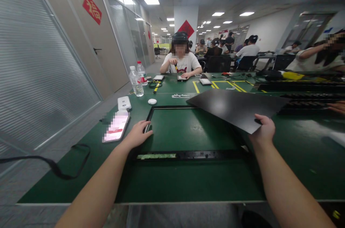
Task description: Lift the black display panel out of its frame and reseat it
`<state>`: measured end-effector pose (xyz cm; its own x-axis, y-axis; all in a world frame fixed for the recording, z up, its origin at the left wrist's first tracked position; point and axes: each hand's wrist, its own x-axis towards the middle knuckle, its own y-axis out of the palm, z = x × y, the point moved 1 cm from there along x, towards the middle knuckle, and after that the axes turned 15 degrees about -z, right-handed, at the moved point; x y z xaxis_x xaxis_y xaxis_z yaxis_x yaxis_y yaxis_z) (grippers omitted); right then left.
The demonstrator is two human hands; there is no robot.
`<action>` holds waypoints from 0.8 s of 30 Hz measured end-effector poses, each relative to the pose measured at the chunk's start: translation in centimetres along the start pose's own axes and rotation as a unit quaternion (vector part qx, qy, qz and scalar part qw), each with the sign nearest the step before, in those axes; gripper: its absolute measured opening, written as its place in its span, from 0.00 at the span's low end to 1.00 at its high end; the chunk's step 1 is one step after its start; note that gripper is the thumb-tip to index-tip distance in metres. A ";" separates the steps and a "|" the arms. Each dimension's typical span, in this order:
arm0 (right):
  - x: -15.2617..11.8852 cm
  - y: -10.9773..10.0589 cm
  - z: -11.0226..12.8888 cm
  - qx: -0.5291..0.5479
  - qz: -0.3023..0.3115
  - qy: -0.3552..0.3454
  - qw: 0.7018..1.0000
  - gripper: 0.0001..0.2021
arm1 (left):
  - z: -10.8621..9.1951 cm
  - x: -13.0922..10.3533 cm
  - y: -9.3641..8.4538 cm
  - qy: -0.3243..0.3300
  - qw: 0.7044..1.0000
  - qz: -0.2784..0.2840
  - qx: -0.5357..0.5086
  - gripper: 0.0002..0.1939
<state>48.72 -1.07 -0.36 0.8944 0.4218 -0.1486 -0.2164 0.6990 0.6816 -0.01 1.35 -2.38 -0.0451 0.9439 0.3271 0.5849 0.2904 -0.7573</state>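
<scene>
A thin black rectangular frame [215,154] lies on the green table, with a strip of green circuit board [156,156] along its near side. My left hand [138,134] is closed on the frame's left side, thumb inward. In my right hand [263,129] is a dark, glossy flat panel [229,107], pinched at its near right corner. The panel is tilted above the frame's right part and hides the far right corner. Through the frame's opening the green tabletop shows.
Left of the frame are a phone [116,126], a white device [124,103], a small white case [152,101] and two water bottles [136,81]. A strap [61,174] crosses the left edge. Opposite sits a person [180,59] handling a small device. Dark strips [296,88] lie at right.
</scene>
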 end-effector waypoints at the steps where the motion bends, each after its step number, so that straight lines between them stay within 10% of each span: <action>1: -0.2 0.2 0.2 0.012 -0.020 -0.026 0.999 0.12 | 0.0 -0.1 0.1 0.008 1.000 0.012 0.018 0.33; 24: 0.3 -0.3 -0.2 -0.001 -0.127 -0.080 0.989 0.19 | 0.0 -0.3 0.5 0.064 0.986 0.064 0.142 0.33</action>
<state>49.01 -1.01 -0.73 0.9705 0.1365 -0.1989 0.0219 0.7713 0.6361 0.26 1.23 -2.89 0.1283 0.9532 0.2739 0.3281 0.2198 -0.9187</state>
